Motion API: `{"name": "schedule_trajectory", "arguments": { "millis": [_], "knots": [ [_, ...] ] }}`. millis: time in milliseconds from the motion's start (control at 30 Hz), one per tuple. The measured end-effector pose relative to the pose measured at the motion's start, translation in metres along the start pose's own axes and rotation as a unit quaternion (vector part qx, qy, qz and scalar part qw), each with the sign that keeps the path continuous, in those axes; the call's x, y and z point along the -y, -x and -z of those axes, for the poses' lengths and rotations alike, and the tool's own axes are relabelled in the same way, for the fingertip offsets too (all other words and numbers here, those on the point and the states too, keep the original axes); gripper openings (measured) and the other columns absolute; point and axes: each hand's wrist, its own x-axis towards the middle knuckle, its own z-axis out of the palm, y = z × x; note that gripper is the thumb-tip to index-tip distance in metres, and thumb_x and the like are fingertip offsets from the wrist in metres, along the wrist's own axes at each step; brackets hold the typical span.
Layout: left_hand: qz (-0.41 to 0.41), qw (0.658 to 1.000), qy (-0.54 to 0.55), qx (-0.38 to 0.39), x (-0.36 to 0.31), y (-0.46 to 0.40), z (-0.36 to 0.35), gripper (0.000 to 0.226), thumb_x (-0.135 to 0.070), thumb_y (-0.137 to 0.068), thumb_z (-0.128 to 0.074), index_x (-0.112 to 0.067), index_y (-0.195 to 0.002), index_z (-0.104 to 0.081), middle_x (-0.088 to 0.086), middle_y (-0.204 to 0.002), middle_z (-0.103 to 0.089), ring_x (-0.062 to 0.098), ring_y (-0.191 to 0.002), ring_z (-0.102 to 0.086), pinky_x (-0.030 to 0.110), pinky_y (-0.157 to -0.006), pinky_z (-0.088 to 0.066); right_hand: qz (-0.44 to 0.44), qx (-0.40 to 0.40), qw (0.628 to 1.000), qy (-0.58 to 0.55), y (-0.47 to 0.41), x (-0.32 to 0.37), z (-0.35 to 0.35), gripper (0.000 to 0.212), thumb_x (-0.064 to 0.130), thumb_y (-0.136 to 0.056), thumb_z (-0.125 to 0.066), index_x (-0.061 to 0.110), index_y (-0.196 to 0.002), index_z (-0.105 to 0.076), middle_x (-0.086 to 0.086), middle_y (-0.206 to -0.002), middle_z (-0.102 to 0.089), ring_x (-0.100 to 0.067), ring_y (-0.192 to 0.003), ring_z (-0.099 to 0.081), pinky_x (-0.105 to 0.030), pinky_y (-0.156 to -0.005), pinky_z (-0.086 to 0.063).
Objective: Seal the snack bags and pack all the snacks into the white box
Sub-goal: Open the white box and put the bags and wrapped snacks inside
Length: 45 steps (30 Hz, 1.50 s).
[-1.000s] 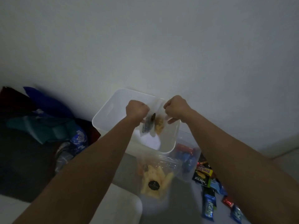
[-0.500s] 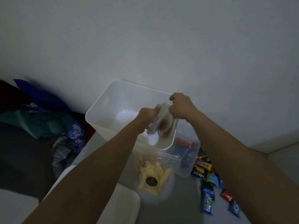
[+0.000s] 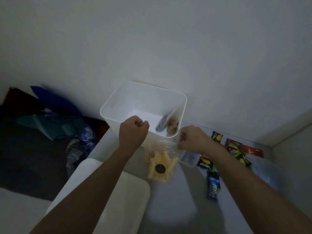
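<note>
The white box (image 3: 118,105) stands against the wall. Inside it a clear snack bag (image 3: 168,125) leans on the right wall, free of both hands. My left hand (image 3: 133,132) hovers over the box's near wall, curled into a fist with nothing in it. In front of the box lies a clear bag of yellow chips with a black label (image 3: 160,166). My right hand (image 3: 192,141) pinches that bag's top right corner. Several wrapped snack packets (image 3: 205,163) lie scattered to the right.
A white lid (image 3: 104,191) lies at the near left. A small clear tub (image 3: 189,159) sits under my right wrist. Piled clothes (image 3: 55,125) fill the dark area to the left. A plain wall rises close behind the box.
Both hands let go of the first clear bag, which now rests inside the box. They drew back toward me, and my right hand has taken the top of the chip bag.
</note>
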Motion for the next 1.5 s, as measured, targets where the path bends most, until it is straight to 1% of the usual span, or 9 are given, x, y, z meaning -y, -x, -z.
{"name": "schedule_trajectory", "arguments": {
  "millis": [67, 167, 233, 467, 700, 800, 1067, 1367, 1500],
  "knots": [
    [0.058, 0.997, -0.026, 0.043, 0.016, 0.018, -0.004, 0.002, -0.012, -0.08, -0.062, -0.011, -0.082, -0.061, -0.002, -0.077, -0.058, 0.014, -0.073, -0.055, 0.025, -0.067, -0.042, -0.005, -0.006, 1.0, -0.018, 0.002, -0.003, -0.019, 0.022, 0.016, -0.072, -0.073, 0.025, -0.075, -0.053, 0.005, -0.086, -0.058, -0.015, -0.082, -0.056, -0.028, -0.071, -0.047],
    [0.147, 0.978, 0.032, 0.142, 0.04, 0.029, -0.016, 0.046, 0.0, -0.08, -0.057, -0.006, -0.125, -0.052, 0.008, -0.12, -0.057, 0.023, -0.105, -0.057, 0.034, -0.09, -0.049, -0.007, -0.056, 0.998, -0.018, 0.006, -0.007, -0.04, 0.027, 0.01, -0.073, -0.067, 0.028, -0.073, -0.048, 0.003, -0.09, -0.062, -0.018, -0.088, -0.056, -0.03, -0.076, -0.035],
    [0.149, 0.971, 0.09, 0.167, 0.046, 0.031, -0.019, 0.052, 0.007, -0.079, -0.054, -0.007, -0.129, -0.049, 0.008, -0.124, -0.056, 0.02, -0.104, -0.056, 0.031, -0.085, -0.049, -0.011, -0.094, 0.996, 0.001, 0.01, -0.007, -0.047, 0.021, 0.006, -0.079, -0.061, 0.025, -0.08, -0.05, -0.001, -0.092, -0.064, -0.019, -0.092, -0.055, -0.033, -0.066, -0.013],
    [0.019, 0.982, -0.052, 0.183, 0.057, 0.035, -0.018, 0.037, 0.001, -0.071, -0.069, -0.014, -0.104, -0.068, 0.007, -0.087, -0.063, 0.021, -0.081, -0.058, 0.022, -0.075, -0.042, 0.027, -0.022, 0.999, -0.01, 0.022, -0.012, -0.046, 0.027, 0.006, -0.071, -0.067, 0.024, -0.085, -0.053, 0.002, -0.085, -0.056, -0.017, -0.084, -0.057, -0.031, -0.074, -0.049],
    [-0.073, 0.976, -0.101, 0.179, 0.03, 0.034, 0.011, 0.008, -0.012, -0.074, -0.074, -0.012, -0.081, -0.079, 0.007, -0.082, -0.073, 0.013, -0.071, -0.059, 0.013, -0.065, -0.04, 0.067, 0.046, 0.992, 0.093, 0.05, 0.011, 0.011, 0.008, 0.017, -0.078, -0.073, 0.022, -0.072, -0.071, 0.017, -0.062, -0.05, -0.004, -0.065, -0.054, -0.02, -0.068, -0.042],
    [-0.078, 0.981, -0.064, 0.165, -0.01, 0.022, 0.044, 0.007, -0.011, -0.075, -0.072, -0.016, -0.074, -0.077, 0.001, -0.074, -0.074, 0.008, -0.067, -0.063, 0.02, -0.069, -0.048, 0.053, 0.014, 0.995, 0.085, 0.07, 0.022, 0.07, 0.023, 0.012, -0.076, -0.071, 0.027, -0.061, -0.063, 0.011, -0.063, -0.063, -0.005, -0.058, -0.063, -0.022, -0.061, -0.052],
    [-0.076, 0.993, 0.085, 0.033, -0.101, -0.022, 0.11, 0.008, -0.008, -0.081, -0.064, -0.005, -0.076, -0.07, 0.006, -0.072, -0.068, 0.021, -0.066, -0.069, 0.028, -0.05, -0.057, 0.073, -0.166, 0.981, -0.061, 0.085, 0.066, 0.171, 0.001, 0.01, -0.089, -0.063, 0.01, -0.089, -0.062, -0.008, -0.083, -0.073, -0.018, -0.061, -0.073, -0.04, -0.064, -0.062],
    [-0.001, 1.0, 0.0, 0.007, -0.069, -0.071, 0.051, 0.013, -0.011, -0.065, -0.052, -0.005, -0.069, -0.063, 0.012, -0.073, -0.067, 0.03, -0.069, -0.067, 0.045, -0.067, -0.06, 0.054, -0.21, 0.967, -0.133, -0.006, 0.088, 0.096, 0.067, -0.003, -0.077, -0.053, 0.027, -0.136, -0.04, -0.017, -0.103, -0.062, -0.032, -0.081, -0.067, -0.046, -0.073, -0.06],
    [0.057, 0.995, -0.045, 0.075, -0.043, -0.071, 0.017, 0.012, -0.003, -0.065, -0.053, 0.004, -0.07, -0.062, 0.02, -0.071, -0.067, 0.035, -0.066, -0.067, 0.043, -0.064, -0.06, -0.002, -0.143, 0.987, -0.066, -0.035, 0.082, 0.042, 0.045, 0.0, -0.078, -0.053, 0.013, -0.119, -0.064, -0.013, -0.121, -0.062, -0.028, -0.11, -0.059, -0.031, -0.096, -0.05]
  ]
}}
